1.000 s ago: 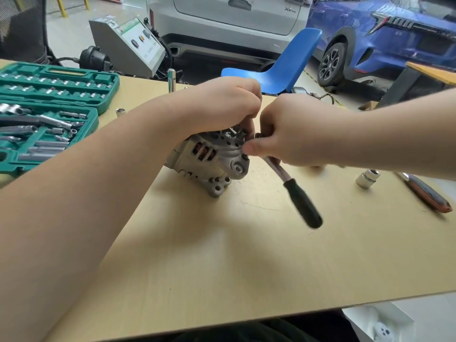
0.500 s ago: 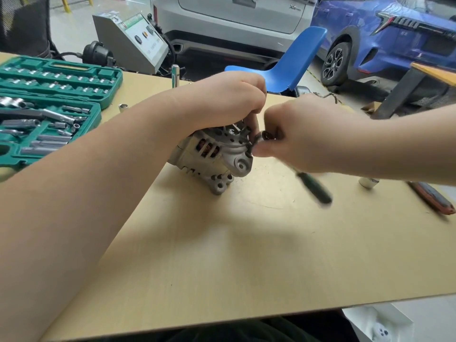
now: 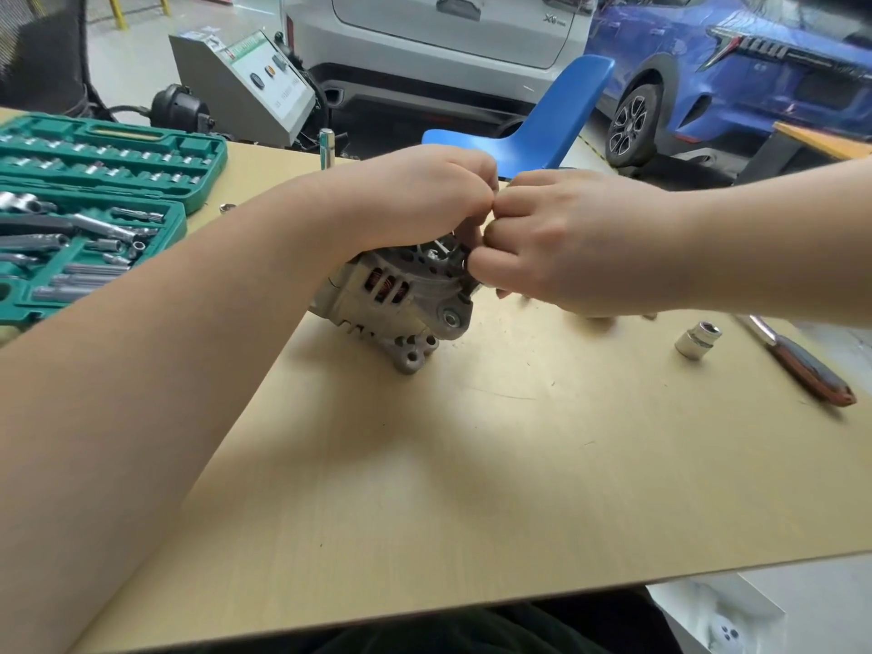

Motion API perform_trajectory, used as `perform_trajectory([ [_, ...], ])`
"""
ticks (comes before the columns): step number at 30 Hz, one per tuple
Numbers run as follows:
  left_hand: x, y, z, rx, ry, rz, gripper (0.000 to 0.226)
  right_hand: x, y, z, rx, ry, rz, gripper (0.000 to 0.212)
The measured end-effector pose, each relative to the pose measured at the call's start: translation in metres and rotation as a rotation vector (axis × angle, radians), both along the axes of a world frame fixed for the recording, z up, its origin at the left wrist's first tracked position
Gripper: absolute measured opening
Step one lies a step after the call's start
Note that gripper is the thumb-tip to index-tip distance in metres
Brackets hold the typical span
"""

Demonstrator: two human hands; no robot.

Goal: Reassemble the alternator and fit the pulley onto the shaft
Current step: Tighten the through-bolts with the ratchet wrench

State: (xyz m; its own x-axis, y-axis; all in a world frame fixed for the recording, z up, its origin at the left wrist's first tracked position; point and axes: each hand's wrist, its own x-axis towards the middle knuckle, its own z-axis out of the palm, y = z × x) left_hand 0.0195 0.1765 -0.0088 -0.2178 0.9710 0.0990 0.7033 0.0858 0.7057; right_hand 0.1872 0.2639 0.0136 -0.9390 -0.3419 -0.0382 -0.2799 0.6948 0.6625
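Ratchet handle swung out of sight under the right hand, fingers curled round it, left hand gripping alternator mid-desk, knuckles touching, loose socket far right.

Two hands work on a car part on a table.

The left hand holds the top of the grey alternator. The right hand is curled tight beside it, touching the left. A green tool box sits left. A silver socket and a red-handled tool lie right.
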Motion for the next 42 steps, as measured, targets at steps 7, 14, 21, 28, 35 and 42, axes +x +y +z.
perform_trajectory([
  [7,0.003,-0.003,0.002,-0.018,-0.007,-0.005,0.017,-0.003,-0.011,-0.015,-0.477,0.108,-0.828,0.037],
  [14,0.004,-0.006,0.002,-0.060,0.008,-0.037,0.020,-0.005,-0.007,-0.039,-1.312,0.118,-1.273,0.037],
  [21,0.002,-0.006,0.001,-0.005,0.075,-0.035,0.019,0.016,0.013,-0.057,-1.452,0.240,-1.149,0.030],
  [28,-0.002,-0.003,-0.004,0.162,0.214,0.035,0.010,0.016,0.013,-0.113,-1.338,0.470,-1.106,0.031],
  [35,-0.027,-0.010,0.006,0.292,0.319,0.226,0.012,0.013,-0.005,-0.112,-1.140,0.710,-0.583,0.019],
  [42,-0.043,-0.004,0.005,0.068,0.304,0.252,0.016,0.006,-0.008,-0.069,-0.732,0.384,-0.581,0.031],
])
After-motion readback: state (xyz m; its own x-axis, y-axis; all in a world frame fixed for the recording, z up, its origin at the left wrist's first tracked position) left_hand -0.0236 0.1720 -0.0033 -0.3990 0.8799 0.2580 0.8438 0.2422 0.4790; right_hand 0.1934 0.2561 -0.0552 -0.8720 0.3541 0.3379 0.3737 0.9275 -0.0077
